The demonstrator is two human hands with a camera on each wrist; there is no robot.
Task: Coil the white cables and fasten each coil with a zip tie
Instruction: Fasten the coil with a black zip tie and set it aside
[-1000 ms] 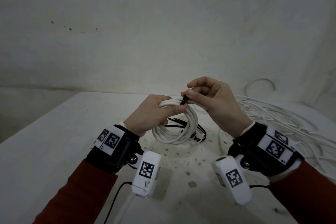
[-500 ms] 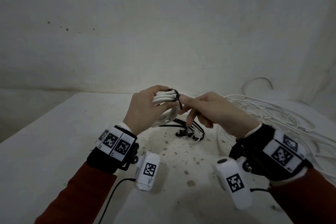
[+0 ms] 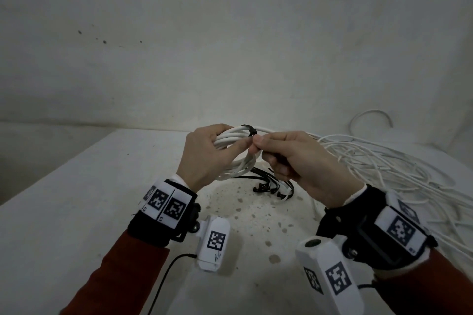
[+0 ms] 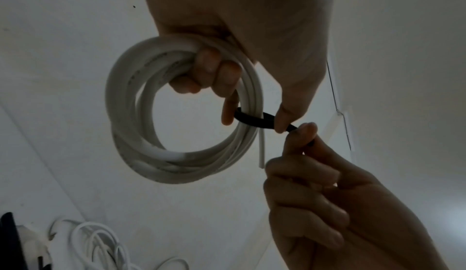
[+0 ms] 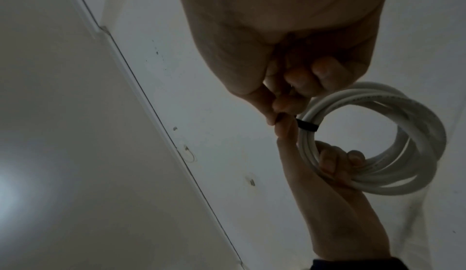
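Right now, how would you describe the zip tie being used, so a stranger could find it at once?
Look above the white table, where the left hand holds a white cable coil. The zip tie is the black band around that coil, its tail pinched by the right hand. The spare ties lie loose on the table.

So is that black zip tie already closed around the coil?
Closed: the zip tie loops fully round the coil, and the right hand pinches its tail.

- I see a pale table [image 3: 76,212], its middle speckled with brownish spots; it meets a plain wall at the back
- on it, right side, a loose heap of white cables [image 3: 399,169]
- near centre, a bunch of black zip ties [image 3: 271,185] lying flat
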